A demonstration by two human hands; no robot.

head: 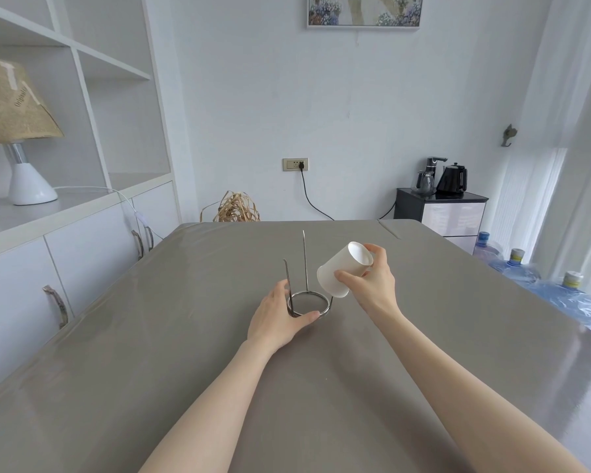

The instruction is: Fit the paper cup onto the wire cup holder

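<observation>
A wire cup holder [308,303] stands on the grey table [185,336]: a round metal ring base with thin upright rods rising from it. My left hand [280,319] grips the ring's near-left side, thumb along its front. My right hand [372,285] holds a white paper cup [343,269] tilted on its side just right of the rods, above the ring's right edge. The cup's narrow bottom faces up and away from me, its wide mouth down and toward the holder. The cup hides part of the ring's right side.
White cabinets and shelves with a table lamp [17,138] line the left. Beyond the table's far edge are a straw bundle [236,208], a wall socket with a cord, and a dark cabinet with a kettle [452,179]. Blue water bottles [533,271] stand at the right.
</observation>
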